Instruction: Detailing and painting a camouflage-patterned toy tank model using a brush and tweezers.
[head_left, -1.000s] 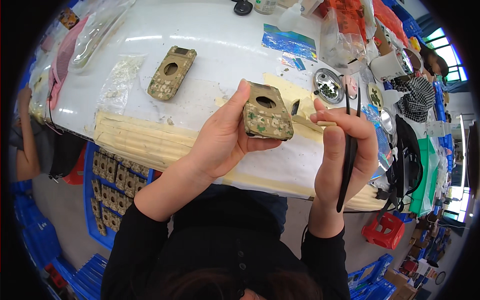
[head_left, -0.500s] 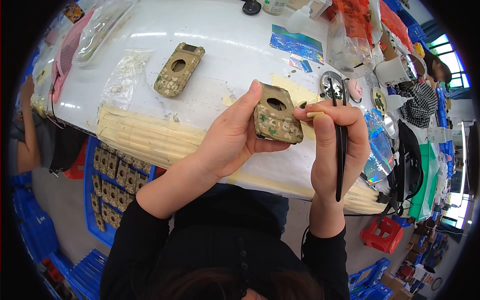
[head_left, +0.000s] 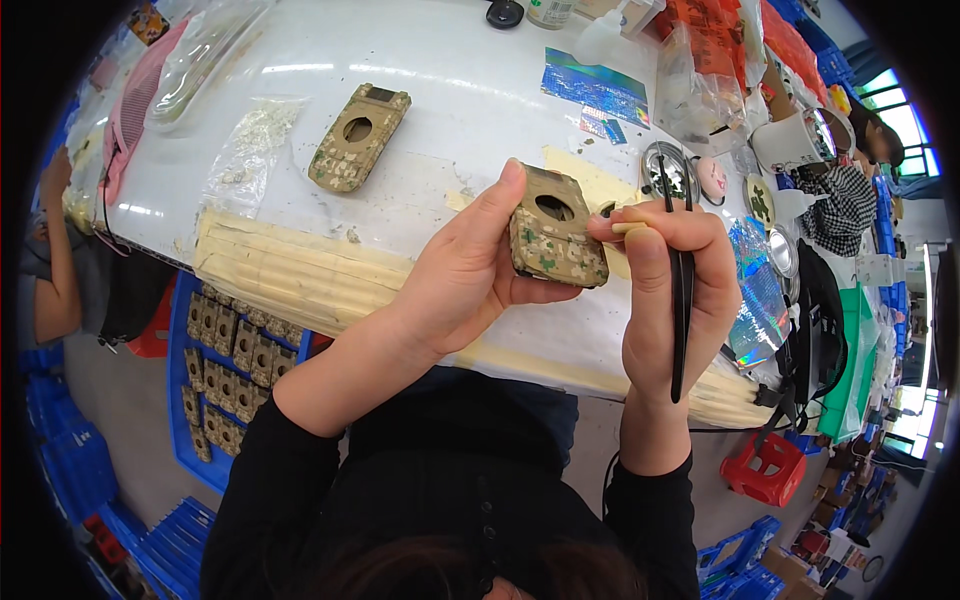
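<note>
My left hand [head_left: 455,265] grips a camouflage model tank hull [head_left: 556,246] by its sides, thumb along the near-left edge. The hull has a round opening in its top and is tilted toward me. At its right edge, my right hand [head_left: 695,285] pinches a small pale stick-like piece [head_left: 630,228] between thumb and forefinger. Black tweezers [head_left: 683,320] also rest in that hand, lying lengthwise across the fingers. Whether the fingertips touch the hull is hard to tell. A second camouflage hull [head_left: 360,140] lies on the white table, up and to the left.
Below the table at left, a blue tray [head_left: 185,380] holds many similar hulls. Bunched yellowish padding [head_left: 290,270] lines the table edge. Shiny blue sheets [head_left: 595,85], a round metal dish [head_left: 668,170] and a plastic bag [head_left: 250,150] lie around. Other people sit at both sides.
</note>
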